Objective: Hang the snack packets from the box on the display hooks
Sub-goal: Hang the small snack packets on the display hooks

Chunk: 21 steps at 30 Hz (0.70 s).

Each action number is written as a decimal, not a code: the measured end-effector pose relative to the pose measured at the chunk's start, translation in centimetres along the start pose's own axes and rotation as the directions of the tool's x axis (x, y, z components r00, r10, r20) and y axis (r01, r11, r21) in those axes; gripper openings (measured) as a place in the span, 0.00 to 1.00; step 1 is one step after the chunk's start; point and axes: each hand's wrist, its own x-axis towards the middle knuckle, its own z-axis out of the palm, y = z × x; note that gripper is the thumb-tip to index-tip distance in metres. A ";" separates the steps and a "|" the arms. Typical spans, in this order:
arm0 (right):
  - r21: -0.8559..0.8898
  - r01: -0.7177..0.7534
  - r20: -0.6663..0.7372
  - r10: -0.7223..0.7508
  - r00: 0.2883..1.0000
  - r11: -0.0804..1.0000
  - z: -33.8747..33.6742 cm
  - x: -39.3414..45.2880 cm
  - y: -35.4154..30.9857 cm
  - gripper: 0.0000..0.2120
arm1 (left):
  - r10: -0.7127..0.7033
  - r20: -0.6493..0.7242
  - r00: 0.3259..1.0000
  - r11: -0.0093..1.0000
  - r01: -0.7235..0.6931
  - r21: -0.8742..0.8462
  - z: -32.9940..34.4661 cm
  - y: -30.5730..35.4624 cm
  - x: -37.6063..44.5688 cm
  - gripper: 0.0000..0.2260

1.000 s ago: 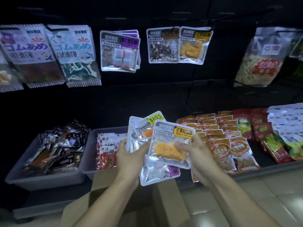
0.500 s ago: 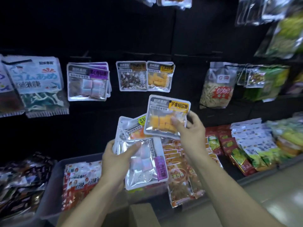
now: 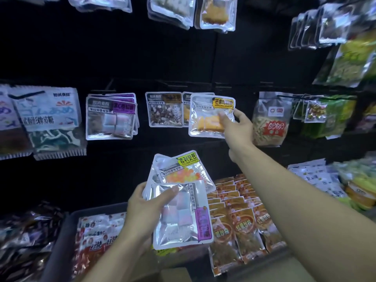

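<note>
My right hand (image 3: 237,127) grips a mango candy packet (image 3: 209,117), clear with orange cubes and a yellow label, held up against the display hook row, overlapping a matching packet (image 3: 186,106) hanging there. My left hand (image 3: 146,208) holds a fanned stack of snack packets (image 3: 181,210) at waist height: a silver one with pale cubes and a purple label in front, one with orange beads and a yellow label (image 3: 183,169) behind. The box shows only as a cardboard corner (image 3: 173,274) at the bottom edge.
Hanging on the dark wall: purple-label packets (image 3: 110,117), a mixed-nut packet (image 3: 164,109), white gummy bags (image 3: 46,119), a noodle-snack bag (image 3: 270,121), green bags at the right. Below, grey bins (image 3: 61,241) hold red packets, and orange packets (image 3: 240,216) fill the shelf.
My right hand has lifted the mango packet away from the stack, up and right to the hook row. The view has tilted upward. My left hand keeps the remaining packets.
</note>
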 end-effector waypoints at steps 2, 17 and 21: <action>0.047 -0.017 -0.001 0.017 1.000 0.999 -0.1 0.1 -0.2 0.14 | -0.002 0.001 1.000 1.000 0.002 0.003 -0.4 0.1 -0.3 0.17; 0.008 -0.095 0.043 0.094 0.995 0.995 0.6 1.5 0.3 0.09 | -0.022 -0.062 0.998 1.000 0.020 -0.021 -2.5 0.1 -0.2 0.18; 0.010 -0.102 0.042 0.102 0.994 0.995 0.2 1.9 0.9 0.08 | -0.025 -0.092 0.995 0.999 0.023 -0.026 -2.9 -0.2 0.3 0.21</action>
